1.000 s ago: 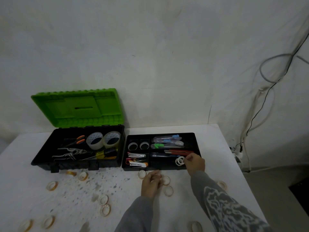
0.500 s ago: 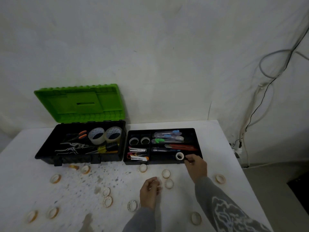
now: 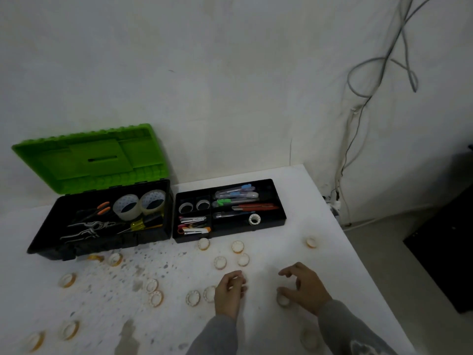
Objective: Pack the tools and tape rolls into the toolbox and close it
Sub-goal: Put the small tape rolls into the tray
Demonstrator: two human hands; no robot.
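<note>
The black toolbox (image 3: 51, 242) stands at the left with its green lid (image 3: 89, 160) up; pliers, a screwdriver and two large tape rolls (image 3: 139, 204) lie inside. Beside it sits the black tray (image 3: 279, 219) with cutters, staplers and a small white tape roll (image 3: 254, 219). Several small tape rolls (image 3: 220, 262) are scattered over the white table. My left hand (image 3: 229, 293) is curled, a pale roll edge showing at its fingertips. My right hand (image 3: 304, 288) hovers with fingers spread over another small roll (image 3: 283, 301), its thumb just above it.
The table's right edge (image 3: 358, 265) drops to the floor, where a dark box (image 3: 442, 249) stands. Cables (image 3: 358, 103) hang on the wall at the right. Brown specks stain the table in front of the toolbox.
My right hand left the small white roll in the tray and pulled back toward me, over a roll on the table. My left hand drew back slightly, still curled.
</note>
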